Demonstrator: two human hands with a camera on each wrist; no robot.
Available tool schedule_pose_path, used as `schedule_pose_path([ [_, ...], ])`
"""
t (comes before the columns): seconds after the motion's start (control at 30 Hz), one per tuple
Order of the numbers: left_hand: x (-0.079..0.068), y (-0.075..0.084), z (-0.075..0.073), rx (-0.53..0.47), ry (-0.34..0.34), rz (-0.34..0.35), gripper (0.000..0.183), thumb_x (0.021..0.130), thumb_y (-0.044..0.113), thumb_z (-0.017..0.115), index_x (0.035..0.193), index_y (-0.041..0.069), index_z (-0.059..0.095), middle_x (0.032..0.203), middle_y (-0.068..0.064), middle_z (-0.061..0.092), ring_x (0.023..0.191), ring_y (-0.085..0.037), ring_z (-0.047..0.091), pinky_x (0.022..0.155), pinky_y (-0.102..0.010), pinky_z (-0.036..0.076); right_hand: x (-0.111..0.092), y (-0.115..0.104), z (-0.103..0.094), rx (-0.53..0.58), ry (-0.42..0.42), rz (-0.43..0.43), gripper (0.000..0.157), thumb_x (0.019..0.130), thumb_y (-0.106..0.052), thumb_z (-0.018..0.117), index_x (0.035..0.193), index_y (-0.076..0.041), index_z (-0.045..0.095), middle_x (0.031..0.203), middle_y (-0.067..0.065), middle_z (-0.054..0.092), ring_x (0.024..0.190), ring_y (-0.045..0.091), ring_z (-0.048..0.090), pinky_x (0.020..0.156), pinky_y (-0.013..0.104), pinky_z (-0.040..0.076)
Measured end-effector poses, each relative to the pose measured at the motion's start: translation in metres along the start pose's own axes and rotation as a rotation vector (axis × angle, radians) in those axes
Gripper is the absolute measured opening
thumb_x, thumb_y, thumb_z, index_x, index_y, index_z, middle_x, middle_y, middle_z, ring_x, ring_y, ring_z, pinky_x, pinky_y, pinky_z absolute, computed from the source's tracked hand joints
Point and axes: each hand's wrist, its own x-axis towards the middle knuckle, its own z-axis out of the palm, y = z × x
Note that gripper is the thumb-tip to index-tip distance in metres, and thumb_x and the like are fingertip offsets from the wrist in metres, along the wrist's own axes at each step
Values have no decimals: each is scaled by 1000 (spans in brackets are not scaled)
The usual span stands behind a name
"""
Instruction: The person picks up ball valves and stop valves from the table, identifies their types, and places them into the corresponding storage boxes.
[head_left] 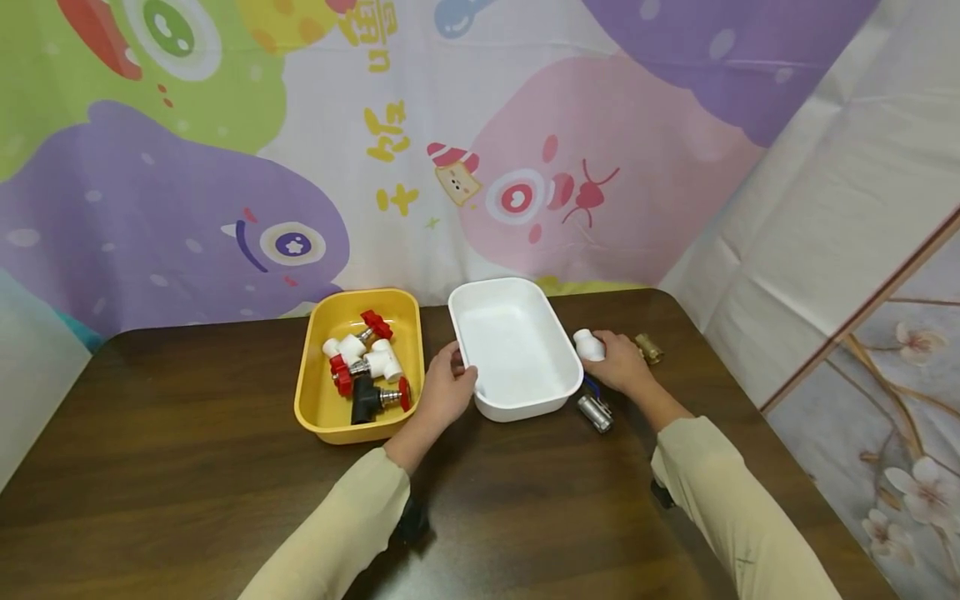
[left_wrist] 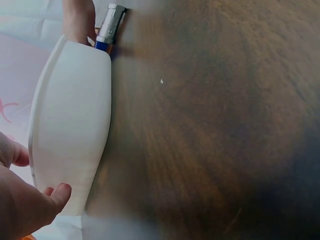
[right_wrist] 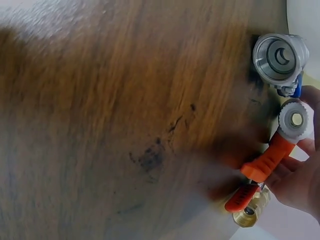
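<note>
My left hand (head_left: 447, 387) grips the near left side of a white plastic tray (head_left: 513, 346). In the left wrist view its thumb (left_wrist: 61, 195) lies against the outer wall and the fingers are at the rim. To the right of the tray, my right hand (head_left: 622, 362) holds a white plastic ball valve (head_left: 587, 344); the right wrist view shows its orange handle (right_wrist: 270, 159) pointing away from the round end. A steel ball valve (head_left: 596, 413) with a blue lever lies just nearer than that hand. Beyond its other side is a brass valve (head_left: 649, 348) with a red lever (right_wrist: 241, 198).
A yellow tray (head_left: 322, 408) stands left of the white one, holding several white valves with red handwheels and a black valve (head_left: 365, 398). The brown table (head_left: 187, 467) ends at a cartoon-printed cloth (head_left: 420, 250) behind and a pale floral cloth on the right.
</note>
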Motion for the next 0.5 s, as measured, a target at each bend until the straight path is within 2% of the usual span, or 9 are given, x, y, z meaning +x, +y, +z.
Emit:
schedule_pose_path([
  [0.5, 0, 0, 0, -3, 14, -5, 53, 92, 15, 54, 138, -3, 37, 126, -19, 49, 110, -29, 55, 95, -39, 50, 4, -3, 1, 38, 72, 9, 65, 77, -34, 68, 127, 4, 51, 117, 28, 54, 105, 40, 51, 85, 49, 45],
])
